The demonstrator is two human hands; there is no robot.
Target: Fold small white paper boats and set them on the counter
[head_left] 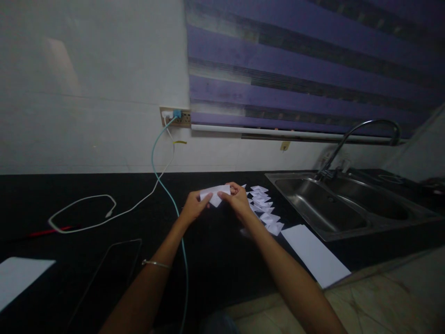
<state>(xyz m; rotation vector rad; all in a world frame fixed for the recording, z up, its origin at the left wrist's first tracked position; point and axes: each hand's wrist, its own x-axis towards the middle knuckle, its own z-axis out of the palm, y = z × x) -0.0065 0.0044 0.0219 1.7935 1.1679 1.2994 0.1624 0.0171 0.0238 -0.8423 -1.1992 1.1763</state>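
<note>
Between both hands, just above the black counter, is a piece of folded white paper [216, 195] with a pointed lower edge. My left hand [197, 204] grips its left side, thumb on the front face. On the right side, my right hand [238, 199] pinches it the same way, with the thumb near the middle. Several small folded paper pieces [266, 208] lie in rows just right of my right hand, partly hidden behind it. Nearer the front edge lies a stack of plain white paper [314, 255].
A double steel sink [323, 204] with a curved faucet [351, 132] is at the right. A teal cable [167, 185] and a white cable [135, 206] run from a wall outlet [184, 119] over the counter. White paper [21, 276] and a dark flat device [107, 273] lie left.
</note>
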